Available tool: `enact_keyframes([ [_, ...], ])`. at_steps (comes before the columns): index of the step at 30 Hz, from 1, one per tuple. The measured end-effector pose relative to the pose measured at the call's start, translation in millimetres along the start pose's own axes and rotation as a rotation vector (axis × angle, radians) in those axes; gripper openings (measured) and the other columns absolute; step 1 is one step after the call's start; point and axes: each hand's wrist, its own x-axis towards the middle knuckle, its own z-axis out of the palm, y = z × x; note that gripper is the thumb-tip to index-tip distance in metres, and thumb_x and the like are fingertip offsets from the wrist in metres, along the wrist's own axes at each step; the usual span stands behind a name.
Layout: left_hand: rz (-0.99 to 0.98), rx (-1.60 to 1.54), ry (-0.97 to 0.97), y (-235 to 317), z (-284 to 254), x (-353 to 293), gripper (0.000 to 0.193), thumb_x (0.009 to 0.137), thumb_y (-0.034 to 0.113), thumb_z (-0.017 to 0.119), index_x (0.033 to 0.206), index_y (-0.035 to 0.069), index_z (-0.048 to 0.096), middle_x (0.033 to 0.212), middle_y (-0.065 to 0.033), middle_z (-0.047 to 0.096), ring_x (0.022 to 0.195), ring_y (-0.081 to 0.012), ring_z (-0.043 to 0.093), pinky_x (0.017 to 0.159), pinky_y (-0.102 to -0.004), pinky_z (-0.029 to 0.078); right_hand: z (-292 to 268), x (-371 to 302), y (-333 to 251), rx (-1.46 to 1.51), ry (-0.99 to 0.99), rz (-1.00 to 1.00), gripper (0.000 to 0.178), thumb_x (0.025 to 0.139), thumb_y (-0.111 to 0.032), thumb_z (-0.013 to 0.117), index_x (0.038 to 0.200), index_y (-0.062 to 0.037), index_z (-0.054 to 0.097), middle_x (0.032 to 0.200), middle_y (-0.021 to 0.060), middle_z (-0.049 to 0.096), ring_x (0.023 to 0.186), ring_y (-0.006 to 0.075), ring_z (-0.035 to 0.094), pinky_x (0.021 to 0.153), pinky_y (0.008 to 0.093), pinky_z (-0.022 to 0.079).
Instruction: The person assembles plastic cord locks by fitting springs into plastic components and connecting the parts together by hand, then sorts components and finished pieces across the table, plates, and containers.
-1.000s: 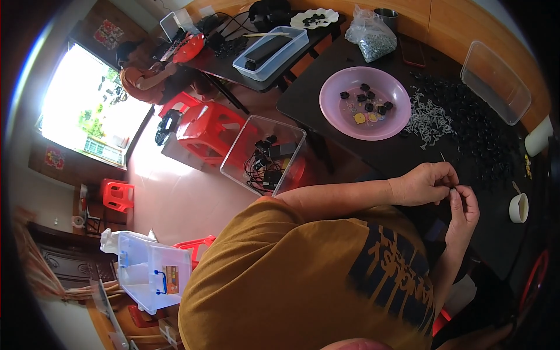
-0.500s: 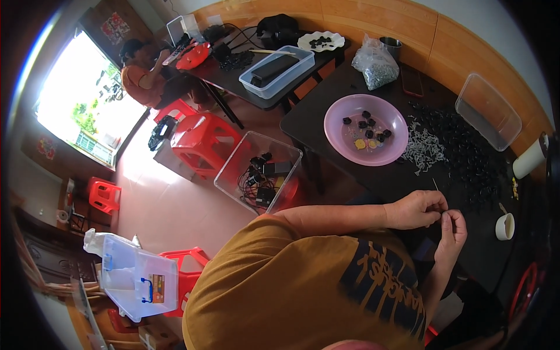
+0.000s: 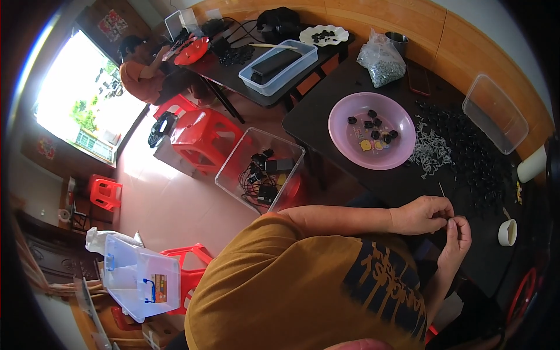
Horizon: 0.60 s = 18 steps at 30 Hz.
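My left hand (image 3: 421,216) is closed in a pinch over the near part of the dark table. A thin, pale, needle-like rod (image 3: 441,189) sticks up from its fingers. My right hand (image 3: 455,240) meets it fingertip to fingertip, thumb pressed to the fingers; whatever lies between them is too small to make out. Beyond the hands are a pile of small grey plastic-looking pieces (image 3: 430,153) and a wide heap of small black parts (image 3: 475,157). A pink bowl (image 3: 337,143) with several black pieces inside stands to their left.
A small white cup (image 3: 507,232) stands right of my hands. Farther back are a bag of grey pieces (image 3: 382,65), a phone (image 3: 418,81) and a clear tray (image 3: 496,114). A clear bin of cables (image 3: 230,184) is at the left. Another person (image 3: 143,76) sits at the far table.
The whole view has shifted slightly. My hands stay together in the same pinch, and the piles and bowl look the same.
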Motion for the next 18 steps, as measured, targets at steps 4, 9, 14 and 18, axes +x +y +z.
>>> enact_keyframes([
  [4,0.049,0.033,0.013,1.1,1.1,-1.5,0.015,0.079,0.002,0.056,0.093,-0.001,0.054,0.079,-0.0078,0.059,0.07,-0.013,0.059,0.06,-0.0239,0.048,-0.6,-2.2,-3.2,-0.01,-0.004,0.011,0.009,0.088,-0.007,0.05,0.081,-0.0006,0.05,0.076,-0.0008,0.045,0.07,0.0056,0.039,0.063,0.0185,0.032],
  [9,0.029,0.033,0.011,2.5,1.2,0.9,0.015,0.079,0.002,0.056,0.093,-0.001,0.054,0.079,-0.0074,0.059,0.071,-0.0131,0.059,0.06,-0.0238,0.048,-1.9,-2.1,-2.6,0.0,0.001,-0.001,0.009,0.088,-0.007,0.05,0.081,-0.0001,0.05,0.077,-0.0001,0.045,0.071,0.0062,0.039,0.064,0.0188,0.033],
  [14,0.029,-0.004,0.046,3.3,1.6,1.4,0.015,0.079,0.003,0.057,0.094,0.0,0.056,0.079,-0.0066,0.058,0.071,-0.013,0.058,0.06,-0.0242,0.047,-0.8,-0.6,-3.3,-0.004,0.015,0.009,0.007,0.087,-0.005,0.05,0.081,-0.0003,0.051,0.079,0.0007,0.046,0.072,0.0066,0.04,0.065,0.0187,0.033],
  [18,-0.021,0.002,0.031,5.1,-3.1,-0.5,0.016,0.08,0.004,0.058,0.095,0.0,0.057,0.081,-0.0071,0.059,0.074,-0.0138,0.059,0.061,-0.025,0.048,0.5,0.8,-7.6,0.0,-0.003,0.047,0.005,0.085,-0.003,0.051,0.081,-0.0008,0.052,0.079,0.0014,0.047,0.072,0.0064,0.041,0.064,0.0185,0.033],
])
